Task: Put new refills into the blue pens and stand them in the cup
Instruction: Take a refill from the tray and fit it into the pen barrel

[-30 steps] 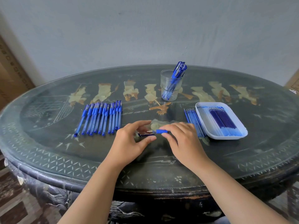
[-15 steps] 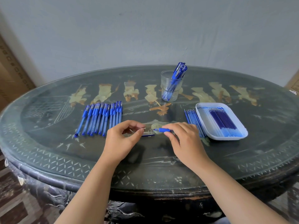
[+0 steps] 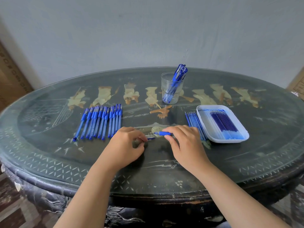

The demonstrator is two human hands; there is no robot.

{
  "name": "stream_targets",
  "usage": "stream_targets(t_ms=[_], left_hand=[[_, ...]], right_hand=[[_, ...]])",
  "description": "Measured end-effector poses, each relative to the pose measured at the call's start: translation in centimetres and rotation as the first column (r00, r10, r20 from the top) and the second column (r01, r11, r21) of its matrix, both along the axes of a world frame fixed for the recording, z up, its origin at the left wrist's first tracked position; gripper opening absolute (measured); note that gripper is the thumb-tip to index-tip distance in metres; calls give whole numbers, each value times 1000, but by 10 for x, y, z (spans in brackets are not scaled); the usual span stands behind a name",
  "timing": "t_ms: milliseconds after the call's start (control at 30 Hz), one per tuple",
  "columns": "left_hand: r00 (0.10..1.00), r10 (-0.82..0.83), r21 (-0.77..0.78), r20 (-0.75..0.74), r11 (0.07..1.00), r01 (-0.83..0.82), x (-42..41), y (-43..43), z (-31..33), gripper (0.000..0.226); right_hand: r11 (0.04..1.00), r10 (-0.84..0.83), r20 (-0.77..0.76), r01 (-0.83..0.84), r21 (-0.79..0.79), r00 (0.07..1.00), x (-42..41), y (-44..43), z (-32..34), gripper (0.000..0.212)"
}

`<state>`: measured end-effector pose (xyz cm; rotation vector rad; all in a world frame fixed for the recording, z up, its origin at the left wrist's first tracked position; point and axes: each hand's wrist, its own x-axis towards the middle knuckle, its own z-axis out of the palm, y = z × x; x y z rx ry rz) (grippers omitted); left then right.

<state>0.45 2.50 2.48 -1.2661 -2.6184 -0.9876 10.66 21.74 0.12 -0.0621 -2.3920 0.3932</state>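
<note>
- The right hand [image 3: 184, 143] grasps a blue pen [image 3: 164, 133] by its ribbed grip, fingers and thumb curled round it. The tip points left, low over the table [image 3: 49, 145], inward from the middle of the near edge.
- The left hand [image 3: 126, 143] pinches a thin blue piece [image 3: 151, 138] between thumb and forefinger. We cannot tell whether it is a refill or a pen part.
- The free end of that piece sits just beside the pen tip.
- A clear cup [image 3: 171, 94] stands toward the far edge, holding finished pens [image 3: 180, 73] that lean right.
- A row of pens [image 3: 100, 122] lies side by side on the left half.
- A white tray [image 3: 228, 141] toward the right edge holds dark refills [image 3: 223, 123].
- Loose refills [image 3: 194, 122] lie just beside the tray's left wall.
</note>
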Motion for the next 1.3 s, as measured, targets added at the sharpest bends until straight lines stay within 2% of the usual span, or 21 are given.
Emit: stream_targets(t_ms=[300, 500, 567, 667, 800, 900, 1000, 1100, 1200, 1300], left_hand=[[994, 63, 88, 84, 994, -70, 3, 1, -4, 25], [993, 81, 219, 81, 971, -97, 6, 1, 3, 22], [977, 27, 290, 212, 953, -90, 11, 6, 10, 24], [824, -168, 388, 540, 919, -67, 21, 13, 22, 34], [746, -275, 479, 606, 876, -66, 28, 16, 27, 23], [705, -309, 516, 638, 851, -95, 29, 16, 28, 19], [690, -321, 531, 648, 841, -107, 29, 16, 28, 17], [735, -291, 515, 612, 852, -92, 27, 14, 29, 17], [780, -255, 487, 572, 870, -73, 26, 12, 30, 19], [799, -237, 470, 553, 880, -64, 26, 11, 32, 18]], right_hand=[[1000, 11, -10, -11, -17, 1000, 1, -1, 1, 20], [988, -7, -102, -9, -155, 995, 5, -5, 18, 22], [967, -3, -123, -28, -254, 992, 6, -12, 35, 20], [835, 42, -42, -59, -548, 998, 7, -26, 54, 8], [609, 148, -2, -92, -788, 989, 10, -37, 64, 9], [528, 166, -10, -98, -844, 986, 11, -40, 69, 9], [497, 171, 0, -86, -864, 985, 11, -42, 72, 10], [478, 196, 13, -84, -875, 980, 8, -42, 78, 15], [403, 210, -13, -98, -910, 978, 5, -41, 88, 12], [407, 191, -7, -85, -910, 982, 1, -37, 98, 11]])
